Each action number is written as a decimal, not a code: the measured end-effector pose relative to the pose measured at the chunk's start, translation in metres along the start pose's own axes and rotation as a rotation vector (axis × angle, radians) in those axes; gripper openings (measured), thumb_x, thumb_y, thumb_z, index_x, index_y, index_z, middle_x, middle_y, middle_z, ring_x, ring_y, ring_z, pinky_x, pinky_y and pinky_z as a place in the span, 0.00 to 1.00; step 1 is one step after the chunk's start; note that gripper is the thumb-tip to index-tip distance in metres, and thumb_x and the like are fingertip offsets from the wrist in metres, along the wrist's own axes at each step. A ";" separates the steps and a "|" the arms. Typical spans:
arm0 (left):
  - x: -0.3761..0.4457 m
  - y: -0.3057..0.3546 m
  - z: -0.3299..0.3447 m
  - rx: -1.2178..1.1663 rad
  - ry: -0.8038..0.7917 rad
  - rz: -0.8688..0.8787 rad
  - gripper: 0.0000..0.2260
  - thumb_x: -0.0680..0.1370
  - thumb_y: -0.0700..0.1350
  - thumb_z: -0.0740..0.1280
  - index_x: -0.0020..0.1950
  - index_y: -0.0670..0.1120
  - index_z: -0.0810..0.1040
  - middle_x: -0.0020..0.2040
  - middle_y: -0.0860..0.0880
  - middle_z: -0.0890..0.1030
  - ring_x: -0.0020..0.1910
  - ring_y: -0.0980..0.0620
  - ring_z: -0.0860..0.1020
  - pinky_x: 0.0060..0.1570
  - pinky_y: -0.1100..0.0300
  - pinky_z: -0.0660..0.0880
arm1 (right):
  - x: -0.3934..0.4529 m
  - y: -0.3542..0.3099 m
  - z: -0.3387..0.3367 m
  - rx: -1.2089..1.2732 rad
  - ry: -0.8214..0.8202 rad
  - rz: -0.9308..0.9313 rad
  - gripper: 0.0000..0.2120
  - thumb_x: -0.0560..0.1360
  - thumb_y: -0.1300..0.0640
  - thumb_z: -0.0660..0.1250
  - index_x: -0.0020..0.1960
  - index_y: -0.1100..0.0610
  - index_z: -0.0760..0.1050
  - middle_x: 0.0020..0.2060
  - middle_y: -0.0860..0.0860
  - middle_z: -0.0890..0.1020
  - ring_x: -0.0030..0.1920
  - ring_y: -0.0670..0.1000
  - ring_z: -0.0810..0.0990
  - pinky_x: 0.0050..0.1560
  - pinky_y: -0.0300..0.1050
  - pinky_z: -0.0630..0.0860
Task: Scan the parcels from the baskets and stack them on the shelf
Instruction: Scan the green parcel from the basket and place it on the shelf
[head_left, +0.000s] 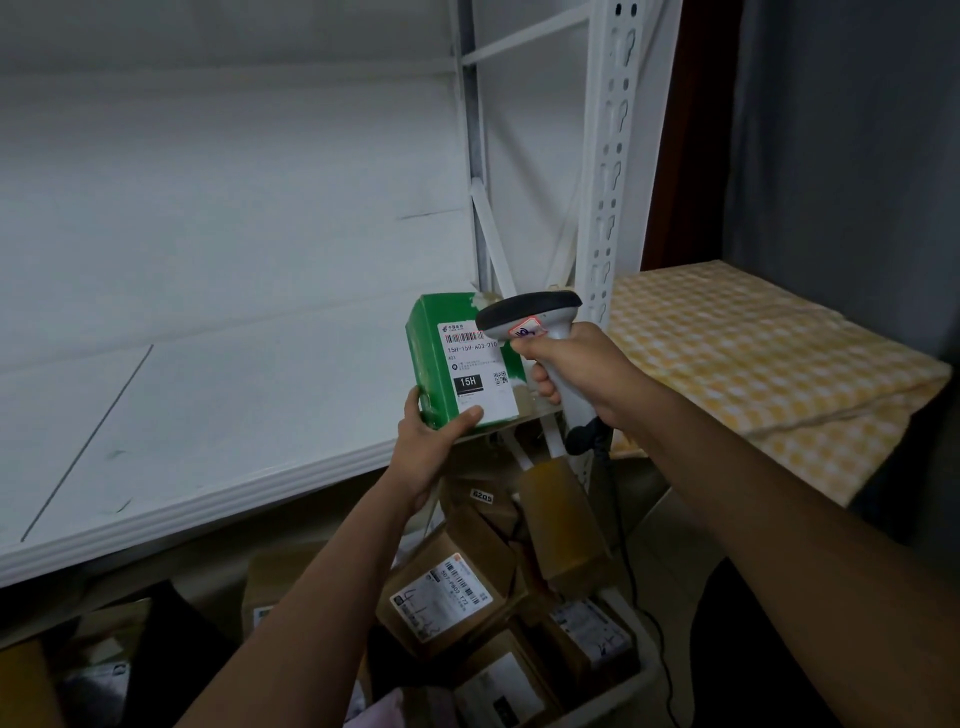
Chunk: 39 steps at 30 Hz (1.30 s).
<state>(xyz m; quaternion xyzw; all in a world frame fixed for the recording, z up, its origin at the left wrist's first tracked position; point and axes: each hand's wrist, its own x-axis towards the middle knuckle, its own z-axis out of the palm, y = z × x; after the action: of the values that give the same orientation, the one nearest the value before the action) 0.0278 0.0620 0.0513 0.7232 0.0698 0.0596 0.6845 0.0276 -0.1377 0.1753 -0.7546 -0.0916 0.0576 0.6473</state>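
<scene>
While the left hand (423, 447) grips the green parcel (457, 358) by its corner and the right hand (566, 369) holds the scanner (530, 317), a slip could drop it.
</scene>
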 end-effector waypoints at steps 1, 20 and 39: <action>0.000 0.000 0.000 0.006 -0.001 0.000 0.47 0.69 0.54 0.79 0.80 0.55 0.54 0.72 0.45 0.72 0.66 0.45 0.75 0.63 0.54 0.76 | 0.000 0.000 0.000 -0.004 -0.002 0.004 0.07 0.77 0.56 0.69 0.47 0.61 0.78 0.29 0.53 0.76 0.28 0.50 0.73 0.31 0.43 0.71; -0.006 0.010 -0.018 0.117 0.142 -0.055 0.48 0.72 0.66 0.71 0.82 0.56 0.45 0.77 0.39 0.65 0.69 0.39 0.71 0.63 0.48 0.74 | 0.006 0.016 -0.022 -0.643 0.298 -0.215 0.13 0.75 0.45 0.69 0.50 0.54 0.78 0.41 0.53 0.82 0.42 0.55 0.82 0.42 0.47 0.78; 0.180 0.033 -0.007 1.008 0.259 0.351 0.22 0.79 0.43 0.69 0.72 0.49 0.68 0.74 0.43 0.61 0.58 0.37 0.77 0.49 0.41 0.80 | 0.133 0.073 -0.026 -0.888 0.225 -0.246 0.19 0.77 0.49 0.66 0.61 0.61 0.74 0.50 0.60 0.81 0.49 0.63 0.81 0.41 0.46 0.71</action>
<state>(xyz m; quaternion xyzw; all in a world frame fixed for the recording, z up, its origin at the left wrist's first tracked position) 0.2044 0.1000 0.0831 0.9491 0.0517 0.2203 0.2189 0.1675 -0.1451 0.1110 -0.9434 -0.1254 -0.1466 0.2699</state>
